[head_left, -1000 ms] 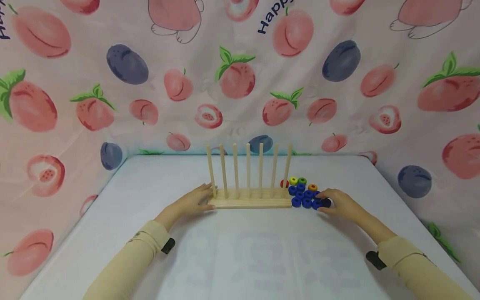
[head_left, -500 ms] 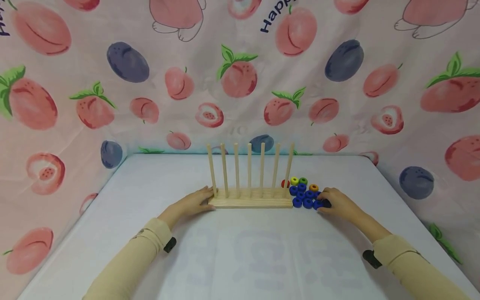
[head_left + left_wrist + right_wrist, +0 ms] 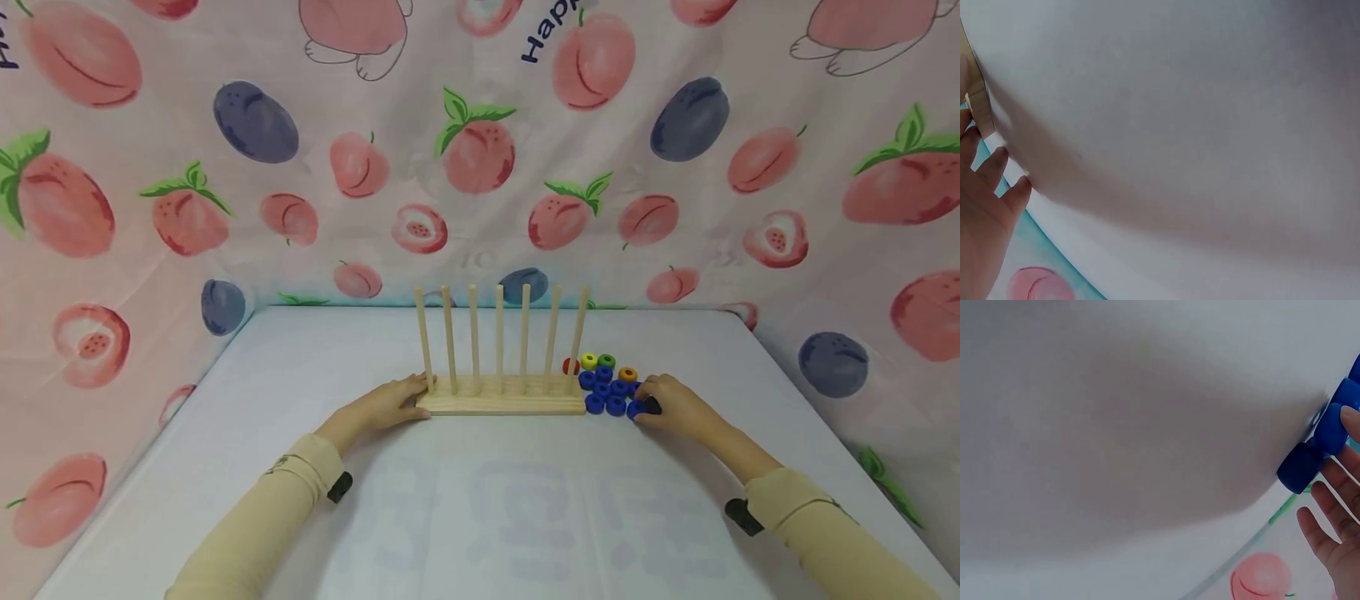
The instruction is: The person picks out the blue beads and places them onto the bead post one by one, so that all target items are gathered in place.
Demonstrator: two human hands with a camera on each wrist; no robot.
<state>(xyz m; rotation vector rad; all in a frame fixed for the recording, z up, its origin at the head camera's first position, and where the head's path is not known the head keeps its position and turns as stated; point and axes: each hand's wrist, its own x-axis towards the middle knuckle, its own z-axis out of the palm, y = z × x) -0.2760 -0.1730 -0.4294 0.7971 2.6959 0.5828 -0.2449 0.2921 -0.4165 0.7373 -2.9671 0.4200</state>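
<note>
A pale wooden stand with several upright pegs stands at the middle of the table, its pegs bare. My left hand holds the left end of its base, thumb in front and fingers behind; the left wrist view shows the base's corner by the fingers. Several blue beads lie bunched at the stand's right end. My right hand grips the near right edge of the bunch, thumb on a blue bead, other fingers spread behind. A black bead sits beside that one.
Behind the blue beads lie a red bead, a yellow bead, a green bead and an orange bead. A white cloth covers the table. A fruit-print curtain hangs along the back and sides.
The head view has shifted slightly. Both hands, the stand and the beads otherwise keep their places.
</note>
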